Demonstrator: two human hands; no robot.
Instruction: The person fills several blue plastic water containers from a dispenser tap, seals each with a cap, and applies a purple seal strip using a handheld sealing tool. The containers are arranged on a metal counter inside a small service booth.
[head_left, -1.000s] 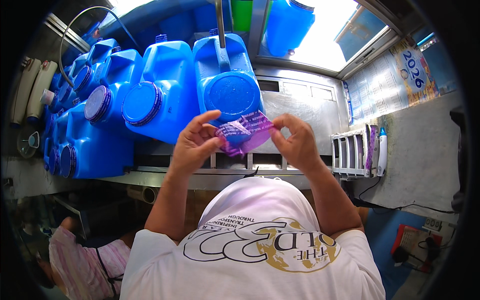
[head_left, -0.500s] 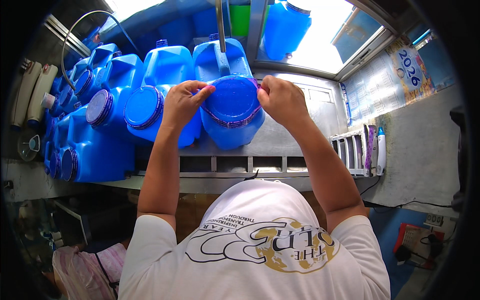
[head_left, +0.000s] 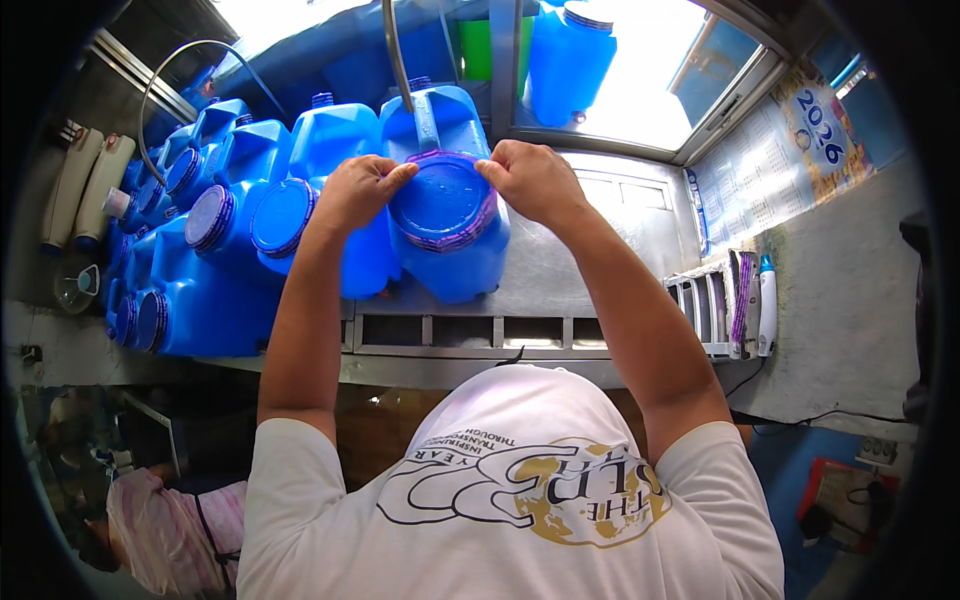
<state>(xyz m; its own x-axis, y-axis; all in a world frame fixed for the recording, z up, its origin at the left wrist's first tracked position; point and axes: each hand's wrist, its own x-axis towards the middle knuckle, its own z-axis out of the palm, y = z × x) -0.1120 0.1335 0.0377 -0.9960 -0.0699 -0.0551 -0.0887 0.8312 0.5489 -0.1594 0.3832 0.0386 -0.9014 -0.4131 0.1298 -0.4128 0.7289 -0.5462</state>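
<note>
A blue water container (head_left: 455, 270) stands in front of me on the steel counter, its wide round blue lid (head_left: 445, 205) facing me. Around the lid's rim lies a purple-printed clear plastic seal (head_left: 455, 242). On the lid's left upper edge, my left hand (head_left: 362, 190) is closed, thumb and fingers pinching at the seal. Opposite it, my right hand (head_left: 535, 182) is closed at the right upper edge, its thumb against the rim. The fingertips behind the rim are partly hidden.
More blue containers (head_left: 225, 290) with sealed lids crowd the left. A metal pipe (head_left: 394, 50) hangs down over the handle of the front container. To the right are a white rack (head_left: 710, 300) with purple seals and a steel counter (head_left: 570, 270). Another person (head_left: 165, 530) is at lower left.
Both hands have shifted a little left and nearer each other. The seal, stretched out at the sides before, now sits closer round the lid's rim.
</note>
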